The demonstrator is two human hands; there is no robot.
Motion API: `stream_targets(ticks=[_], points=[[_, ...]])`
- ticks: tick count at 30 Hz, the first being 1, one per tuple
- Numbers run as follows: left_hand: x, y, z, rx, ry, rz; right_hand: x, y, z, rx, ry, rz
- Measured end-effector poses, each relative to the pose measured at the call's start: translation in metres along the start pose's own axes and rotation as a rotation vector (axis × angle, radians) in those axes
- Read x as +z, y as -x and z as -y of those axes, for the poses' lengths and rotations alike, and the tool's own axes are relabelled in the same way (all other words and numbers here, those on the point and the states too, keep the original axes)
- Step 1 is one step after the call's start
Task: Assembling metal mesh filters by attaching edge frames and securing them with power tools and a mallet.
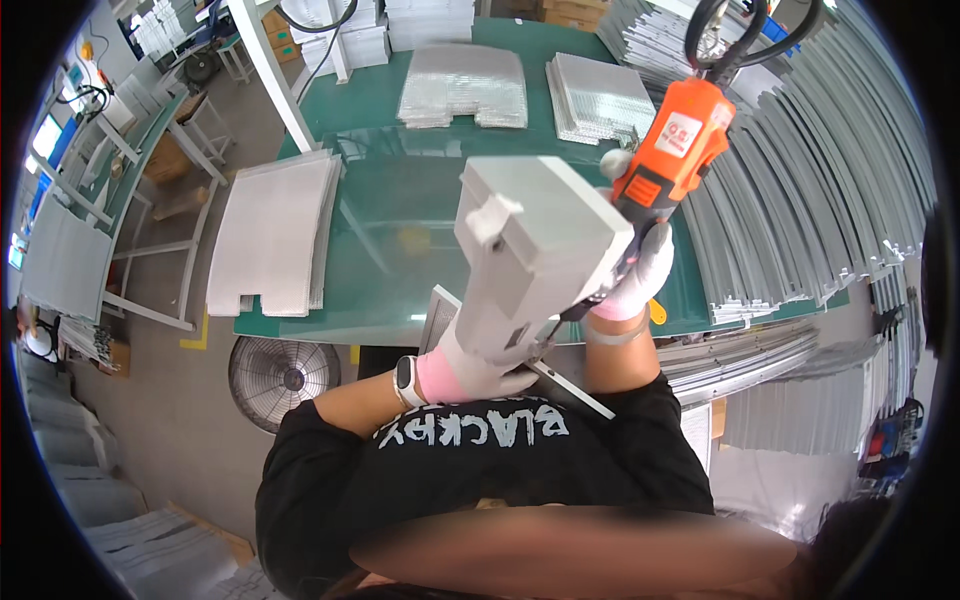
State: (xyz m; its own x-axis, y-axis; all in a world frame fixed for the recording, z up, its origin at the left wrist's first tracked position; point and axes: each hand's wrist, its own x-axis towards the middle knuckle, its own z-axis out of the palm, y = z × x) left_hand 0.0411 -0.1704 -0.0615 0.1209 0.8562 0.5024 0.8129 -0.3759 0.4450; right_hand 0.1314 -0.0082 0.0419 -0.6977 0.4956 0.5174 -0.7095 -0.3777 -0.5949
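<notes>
My right hand point(640, 280), in a white glove with a pink cuff, is wrapped round the lower dark part of an orange and black power screwdriver point(672, 140). The tool is tilted, its tip pointing down toward a thin light metal frame point(572, 388) held close to my body. My left hand point(475, 370), gloved the same way, closes on that frame near the tool's tip; some of its fingers are hidden. Directly above the left hand, a light grey boxy housing point(545, 225) covers part of the frame and the bench.
The green workbench point(375, 250) carries stacked white panels point(268, 230) at left and mesh panels point(465, 85) point(600, 95) at the back. Many metal strips point(810, 170) lie at right. A floor fan point(285, 380) stands below the bench's left edge. Black cables point(755, 45) hang above the screwdriver.
</notes>
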Motion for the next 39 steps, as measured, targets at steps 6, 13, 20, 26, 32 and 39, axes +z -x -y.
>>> stream_targets(ticks=[6, 13, 20, 26, 32, 39], points=[[0.0, -0.002, -0.003, 0.014, 0.011, -0.043, -0.008, -0.014, 0.002, 0.011, -0.17, 0.179], [-0.005, -0.006, -0.001, 0.168, -0.16, -0.111, -0.013, -0.003, -0.015, 0.109, -0.136, 0.177], [-0.001, -0.007, 0.002, -0.002, 0.075, -0.039, -0.014, 0.005, -0.018, 0.132, -0.246, 0.163], [-0.009, -0.01, 0.002, -0.028, -0.031, 0.149, -0.017, 0.004, -0.024, 0.169, -0.387, 0.315], [-0.008, -0.013, -0.004, 0.155, -0.14, -0.14, -0.025, -0.011, -0.014, 0.089, -0.075, 0.198], [-0.021, -0.01, 0.006, 0.076, -0.161, -0.023, 0.02, -0.069, 0.052, -0.151, 0.394, 0.061]])
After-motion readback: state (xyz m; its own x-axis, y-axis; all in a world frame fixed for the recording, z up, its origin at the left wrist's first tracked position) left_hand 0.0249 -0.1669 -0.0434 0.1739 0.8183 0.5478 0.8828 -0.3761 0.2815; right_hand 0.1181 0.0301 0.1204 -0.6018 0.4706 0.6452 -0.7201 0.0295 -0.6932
